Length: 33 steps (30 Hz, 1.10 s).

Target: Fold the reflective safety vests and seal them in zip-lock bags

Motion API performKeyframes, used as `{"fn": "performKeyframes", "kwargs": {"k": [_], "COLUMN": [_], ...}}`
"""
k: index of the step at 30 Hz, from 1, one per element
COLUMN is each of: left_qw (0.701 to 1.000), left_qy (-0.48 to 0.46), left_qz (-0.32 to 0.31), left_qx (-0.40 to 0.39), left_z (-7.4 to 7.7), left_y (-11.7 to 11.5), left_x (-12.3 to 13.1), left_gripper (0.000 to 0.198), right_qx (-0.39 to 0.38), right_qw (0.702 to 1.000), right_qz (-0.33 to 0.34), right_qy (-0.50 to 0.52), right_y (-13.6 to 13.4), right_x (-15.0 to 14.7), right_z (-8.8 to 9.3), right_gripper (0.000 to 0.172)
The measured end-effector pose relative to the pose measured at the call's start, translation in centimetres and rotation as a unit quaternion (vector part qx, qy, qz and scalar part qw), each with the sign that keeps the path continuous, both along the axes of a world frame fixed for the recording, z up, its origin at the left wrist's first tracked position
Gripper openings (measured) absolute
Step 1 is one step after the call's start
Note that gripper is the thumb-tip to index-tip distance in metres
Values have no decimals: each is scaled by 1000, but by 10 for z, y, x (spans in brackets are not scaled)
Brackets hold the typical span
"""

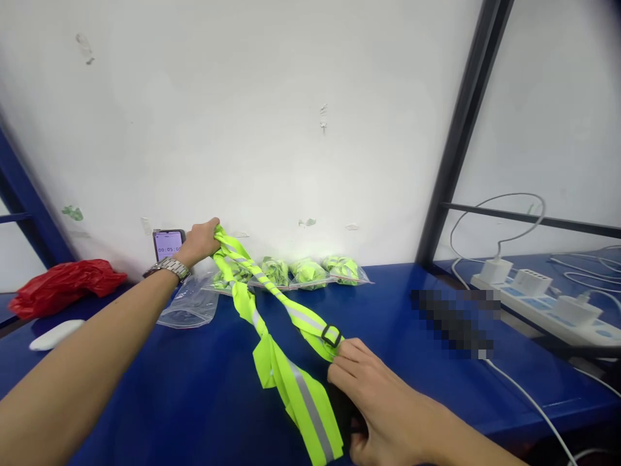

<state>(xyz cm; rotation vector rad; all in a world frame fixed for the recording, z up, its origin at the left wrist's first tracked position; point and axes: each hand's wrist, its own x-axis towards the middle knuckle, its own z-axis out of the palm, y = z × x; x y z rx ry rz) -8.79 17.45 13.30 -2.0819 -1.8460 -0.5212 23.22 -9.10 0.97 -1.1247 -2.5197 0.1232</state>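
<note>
A neon yellow-green reflective strap (310, 395) with silver stripes stretches diagonally between both hands. My left hand (202, 239), with a metal watch on its wrist, is closed on the strap's far end, raised near the wall. Close to a black slider buckle (331, 335), my right hand (363, 382) pinches the strap's near part. A wide, folded length hangs down below, towards the front. Beneath my left forearm lies a clear zip bag (191, 304) that looks flat. Several clear bags packed with the same neon material, among them one bag (309, 273), line the wall.
A phone (168, 244) showing a timer leans at the wall. Red plastic bag (68, 285) and white rounded object (55, 334) lie left. On the right are a blurred-out dark object (451, 320) with a white cable, a power strip (548, 310) and a metal post (460, 136).
</note>
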Motion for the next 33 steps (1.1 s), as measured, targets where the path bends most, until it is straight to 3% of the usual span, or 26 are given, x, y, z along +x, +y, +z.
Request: {"fn": "performKeyframes", "kwargs": {"k": [3,7,11,16,19,22,24,27,30,33], "left_qw": [1000,998,988,960,965,961,950,931,939,951], "left_qy": [-20,-51,-67,-28,11,82,160,223,223,194], "left_qz": [-10,-29,-54,-128,-134,-184,-237,-287,-254,-226], "left_qx": [-7,-25,-127,-247,-224,-187,-128,-18,-61,-82], "left_z": [-6,-8,-10,-7,0,4,1,-11,-29,-44], "left_y": [3,7,9,-2,-15,-39,-60,-91,-102,-91], "left_x": [23,66,94,97,94,92,91,90,86,79], "left_gripper": [32,40,48,62,94,119,115,87,57,51], "right_qx": [23,63,50,22,1,-31,-46,-51,-51,-52], "right_qw": [999,993,994,997,996,995,994,993,993,994], "right_qz": [-28,-69,-71,-69,-85,-83,-74,-63,-52,-43], "right_qy": [-22,-74,-73,-30,1,37,62,91,97,87], "right_y": [3,28,56,77,86,95,99,104,106,105], "right_x": [1,-12,-34,-51,-53,-50,-48,-44,-42,-40], "right_z": [2,7,3,-4,-6,-7,-10,-15,-17,-17], "right_gripper": [26,20,26,33,39,45,46,42,40,40]}}
